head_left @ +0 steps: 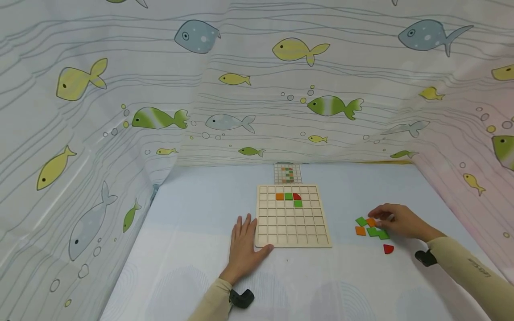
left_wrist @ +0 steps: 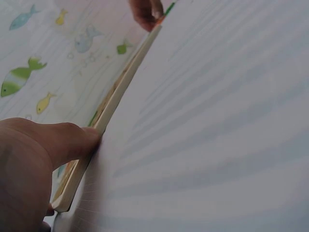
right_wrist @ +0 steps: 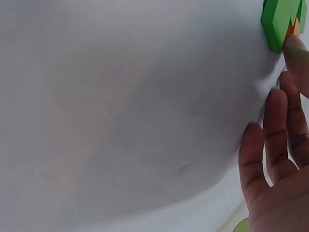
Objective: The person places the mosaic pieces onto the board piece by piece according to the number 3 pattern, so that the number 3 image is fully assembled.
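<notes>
A wooden grid board (head_left: 287, 227) lies on the table, holding an orange square tile (head_left: 279, 196), a green square tile (head_left: 288, 196), a red rounded tile (head_left: 297, 196) and another green tile (head_left: 298, 203). My left hand (head_left: 244, 249) rests at the board's near left corner, fingers straight along its side and thumb on the near edge; the left wrist view shows that thumb (left_wrist: 72, 140) against the rim. To the right, my right hand (head_left: 401, 221) pinches an orange square tile (head_left: 371, 222) among loose tiles. In the right wrist view the thumb touches orange, beside green tiles (right_wrist: 280, 21).
Around the right hand lie green tiles (head_left: 372, 232), an orange tile (head_left: 360, 231) and a red rounded tile (head_left: 388, 249). A small pattern card (head_left: 288, 174) with a coloured grid is just beyond the board. Fish-printed cloth (head_left: 257, 98) rises behind and at both sides.
</notes>
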### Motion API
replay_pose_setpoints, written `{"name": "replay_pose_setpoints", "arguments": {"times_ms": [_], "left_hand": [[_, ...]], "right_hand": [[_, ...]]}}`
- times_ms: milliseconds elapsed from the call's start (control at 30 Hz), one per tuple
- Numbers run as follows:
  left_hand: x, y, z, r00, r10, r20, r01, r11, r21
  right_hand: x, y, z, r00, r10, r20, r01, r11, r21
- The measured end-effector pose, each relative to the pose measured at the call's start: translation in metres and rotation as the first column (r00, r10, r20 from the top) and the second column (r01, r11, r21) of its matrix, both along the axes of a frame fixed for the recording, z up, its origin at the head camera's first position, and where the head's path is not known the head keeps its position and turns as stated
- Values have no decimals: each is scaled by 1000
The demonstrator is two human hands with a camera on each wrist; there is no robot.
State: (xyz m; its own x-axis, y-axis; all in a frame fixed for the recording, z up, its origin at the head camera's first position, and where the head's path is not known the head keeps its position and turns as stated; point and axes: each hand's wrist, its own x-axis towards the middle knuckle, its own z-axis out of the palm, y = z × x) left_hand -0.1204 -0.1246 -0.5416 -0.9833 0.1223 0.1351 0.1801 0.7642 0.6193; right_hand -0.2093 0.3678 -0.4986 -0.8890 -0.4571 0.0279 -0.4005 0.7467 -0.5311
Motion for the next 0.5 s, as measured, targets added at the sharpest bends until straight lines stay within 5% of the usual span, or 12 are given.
{"name": "replay_pose_setpoints", "arguments": {"times_ms": [500], "left_hand": [[1,1,1,1000,3,13,-3,1000,-2]], "right_hand": [[2,0,-3,997,-66,31,66,998,11]]}}
